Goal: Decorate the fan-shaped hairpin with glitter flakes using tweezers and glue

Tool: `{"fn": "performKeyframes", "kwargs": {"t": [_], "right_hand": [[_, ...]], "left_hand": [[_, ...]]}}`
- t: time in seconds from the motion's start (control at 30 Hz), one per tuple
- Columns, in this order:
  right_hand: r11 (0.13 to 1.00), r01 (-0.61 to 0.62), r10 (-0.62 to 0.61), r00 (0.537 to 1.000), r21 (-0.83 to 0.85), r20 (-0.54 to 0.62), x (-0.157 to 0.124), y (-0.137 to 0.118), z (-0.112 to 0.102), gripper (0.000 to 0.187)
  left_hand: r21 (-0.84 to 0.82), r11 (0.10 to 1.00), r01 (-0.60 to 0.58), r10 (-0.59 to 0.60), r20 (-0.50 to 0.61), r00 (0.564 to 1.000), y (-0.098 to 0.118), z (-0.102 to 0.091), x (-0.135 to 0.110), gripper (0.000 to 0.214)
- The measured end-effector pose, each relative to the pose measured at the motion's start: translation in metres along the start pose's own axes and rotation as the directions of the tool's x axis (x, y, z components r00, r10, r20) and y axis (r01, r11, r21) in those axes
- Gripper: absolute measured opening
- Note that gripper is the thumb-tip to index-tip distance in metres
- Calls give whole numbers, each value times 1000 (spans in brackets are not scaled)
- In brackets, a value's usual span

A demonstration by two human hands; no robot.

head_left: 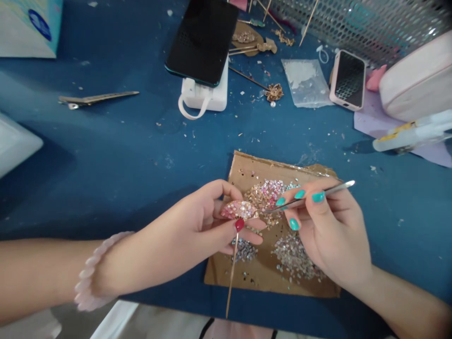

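The pin is near the middle of the frame, its fan-shaped head set with pink and pale stones and its thin gold stem slanting down toward the bottom edge. The left hand has its grip closed on the pin, the red-nailed thumb pressed at the base of the fan and the other fingers behind or spread below. The right hand, with turquoise nails, grips a metal tool between thumb and fingers; its tip lies just beside the fan's right end, and whether they touch I cannot tell. Under both hands is a piece of cardboard in the lower centre, bearing a pink and gold pile of stones, a grey pile and a silver pile. A pink bracelet circles the left wrist. Farther out on the blue counter, a phone rests on a white block at upper centre. A clip lies at upper left; a clear bag and a small device lie at upper right, below a mesh basket.
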State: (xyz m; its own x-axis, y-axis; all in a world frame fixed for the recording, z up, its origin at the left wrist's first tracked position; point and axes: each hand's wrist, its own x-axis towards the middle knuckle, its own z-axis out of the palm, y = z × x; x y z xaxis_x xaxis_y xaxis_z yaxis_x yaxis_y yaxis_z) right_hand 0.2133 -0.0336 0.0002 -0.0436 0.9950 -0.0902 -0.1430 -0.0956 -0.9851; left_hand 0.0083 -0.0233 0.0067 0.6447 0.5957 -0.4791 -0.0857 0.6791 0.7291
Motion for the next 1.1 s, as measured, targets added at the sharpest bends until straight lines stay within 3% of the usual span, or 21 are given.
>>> {"fn": "performKeyframes", "kwargs": {"t": [0.13,0.43,1.1], "right_hand": [[1000,-4,4,1000,-25,14,0,0,2,8],[994,60,-59,998,-93,16,-5,-1,8,7],[971,150,-143,989,-184,48,-8,-2,9,9]], "left_hand": [[20,1000,18,-18,16,1000,-1,1,1,31],[-27,999,-22,21,-33,999,-2,4,1,21],[-33,996,-78,77,-13,997,-9,3,-2,35]]}}
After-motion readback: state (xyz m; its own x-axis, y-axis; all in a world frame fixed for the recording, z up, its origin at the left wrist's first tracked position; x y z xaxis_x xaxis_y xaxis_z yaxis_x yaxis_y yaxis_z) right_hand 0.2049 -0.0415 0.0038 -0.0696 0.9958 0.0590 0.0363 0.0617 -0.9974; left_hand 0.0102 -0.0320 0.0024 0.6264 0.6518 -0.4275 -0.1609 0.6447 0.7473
